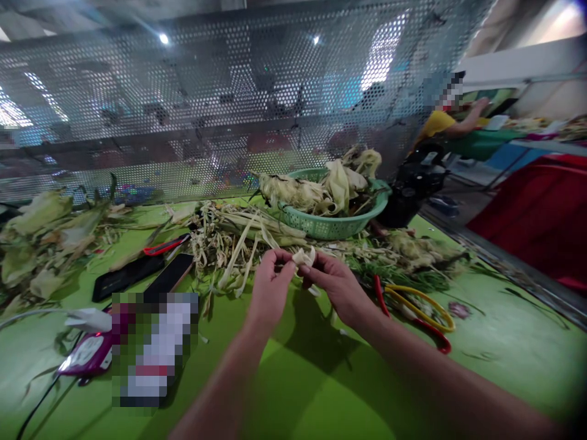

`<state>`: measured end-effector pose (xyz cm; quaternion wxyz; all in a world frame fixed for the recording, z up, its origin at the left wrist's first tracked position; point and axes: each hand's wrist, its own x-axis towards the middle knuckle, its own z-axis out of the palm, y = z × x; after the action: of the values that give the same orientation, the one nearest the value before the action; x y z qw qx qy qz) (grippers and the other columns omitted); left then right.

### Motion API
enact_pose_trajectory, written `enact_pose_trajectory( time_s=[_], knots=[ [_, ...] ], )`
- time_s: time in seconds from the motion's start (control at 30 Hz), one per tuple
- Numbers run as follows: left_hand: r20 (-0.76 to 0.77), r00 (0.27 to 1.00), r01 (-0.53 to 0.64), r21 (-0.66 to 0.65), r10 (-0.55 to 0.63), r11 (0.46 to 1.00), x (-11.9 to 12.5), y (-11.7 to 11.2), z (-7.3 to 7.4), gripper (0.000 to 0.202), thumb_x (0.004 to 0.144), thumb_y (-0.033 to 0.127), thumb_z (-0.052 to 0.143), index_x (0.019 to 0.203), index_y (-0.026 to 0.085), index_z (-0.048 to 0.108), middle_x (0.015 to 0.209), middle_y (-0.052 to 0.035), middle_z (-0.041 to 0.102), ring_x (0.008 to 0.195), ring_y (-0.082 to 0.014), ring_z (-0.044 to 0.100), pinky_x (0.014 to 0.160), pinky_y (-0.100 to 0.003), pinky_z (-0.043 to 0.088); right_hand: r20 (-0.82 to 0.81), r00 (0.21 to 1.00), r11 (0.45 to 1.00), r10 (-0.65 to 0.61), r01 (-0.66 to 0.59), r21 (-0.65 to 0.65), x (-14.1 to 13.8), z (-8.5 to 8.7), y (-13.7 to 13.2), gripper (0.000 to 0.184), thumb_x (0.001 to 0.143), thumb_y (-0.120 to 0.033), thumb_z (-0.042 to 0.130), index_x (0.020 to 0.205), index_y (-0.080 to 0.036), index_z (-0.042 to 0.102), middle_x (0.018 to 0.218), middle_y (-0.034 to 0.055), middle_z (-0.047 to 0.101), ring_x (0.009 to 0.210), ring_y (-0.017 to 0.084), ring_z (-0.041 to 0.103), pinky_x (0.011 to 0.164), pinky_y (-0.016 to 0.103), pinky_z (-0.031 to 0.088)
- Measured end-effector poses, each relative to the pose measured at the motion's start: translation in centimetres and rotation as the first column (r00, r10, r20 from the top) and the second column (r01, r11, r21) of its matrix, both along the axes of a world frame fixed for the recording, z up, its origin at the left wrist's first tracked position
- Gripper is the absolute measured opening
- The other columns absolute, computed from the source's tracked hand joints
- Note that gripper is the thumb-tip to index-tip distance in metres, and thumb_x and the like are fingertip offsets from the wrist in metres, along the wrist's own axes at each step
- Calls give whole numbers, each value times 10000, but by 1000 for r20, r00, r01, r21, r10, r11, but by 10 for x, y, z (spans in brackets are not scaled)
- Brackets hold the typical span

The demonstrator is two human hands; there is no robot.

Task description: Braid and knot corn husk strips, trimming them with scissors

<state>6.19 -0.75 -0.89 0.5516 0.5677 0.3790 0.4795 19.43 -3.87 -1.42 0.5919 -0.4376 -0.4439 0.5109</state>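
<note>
Between my hands is a small pale piece, folded or knotted, that looks like dried corn husk (302, 258). My left hand (270, 286) pinches its left side between thumb and fingers. On the other side my right hand (337, 282) grips it with closed fingertips. Both hands hover above the green table (293, 391). Just behind them lies a heap of husk strips and twisted husk pieces (233, 238). Scissors with red and yellow handles (419, 305) rest to the right of my right hand.
A green basket (321, 226) holding corn husks and silk stands behind the heap. At left are loose husks (39, 244), a red cutter (165, 245), dark phones (167, 278) and a purple power strip (87, 354). A perforated metal panel (206, 110) closes the back. Another person (440, 125) works far right.
</note>
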Motion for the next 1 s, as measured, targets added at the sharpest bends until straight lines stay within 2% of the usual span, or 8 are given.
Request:
enact_pose_trajectory(
  time_s=[0.1,0.3,0.4,0.53,0.7,0.87,1.0],
  knots=[
    [4,1000,-6,-25,6,1000,-1,0,3,107,778,238,547,858,169,568,827,-13,585,768,-123,519,745,-253,412,-6,1000,1000,-4,4,-6,2,-3,0,201,725,-341,723,772,-171,626,737,-2,580,611,102,485,570,241,407],
    [166,981,135,-193,-103,972,4,-3,0,66,743,226,558,772,167,550,752,3,572,722,-115,519,735,-255,412,-84,996,1000,13,-14,-20,4,-1,-2,157,738,-300,713,808,-172,655,795,11,607,638,98,496,590,232,402],
    [172,978,157,-234,-119,959,4,-3,-3,71,739,231,560,780,174,551,750,2,574,720,-121,525,730,-260,416,-65,998,999,13,-16,-41,3,3,-3,157,729,-310,715,770,-177,645,733,6,593,616,106,483,574,237,399],
    [58,993,112,-119,-105,987,0,-2,2,40,764,214,548,782,179,545,785,1,567,763,-120,518,762,-250,410,-29,999,997,37,-38,-62,3,7,-4,207,714,-344,723,807,-172,655,714,14,593,605,117,475,544,241,395],
    [-31,991,129,20,-128,991,-2,-1,6,114,811,228,531,916,187,551,918,-35,603,874,-152,554,812,-274,426,-31,997,996,64,-66,-54,4,9,-4,223,720,-352,717,853,-177,674,788,18,617,634,115,490,583,250,401],
    [-226,974,33,237,22,971,-2,-2,4,105,828,249,531,895,186,581,888,-48,628,829,-169,565,784,-291,422,-41,997,998,62,-63,-31,6,7,-4,217,737,-333,704,877,-169,681,786,24,610,623,108,472,575,240,388],
    [-261,959,-32,301,115,953,-2,-3,5,88,835,258,530,858,188,578,855,-45,627,796,-166,562,743,-281,416,-43,997,997,63,-65,-36,6,6,-3,205,739,-333,702,863,-172,672,788,18,606,612,105,463,569,240,381]
  ],
)
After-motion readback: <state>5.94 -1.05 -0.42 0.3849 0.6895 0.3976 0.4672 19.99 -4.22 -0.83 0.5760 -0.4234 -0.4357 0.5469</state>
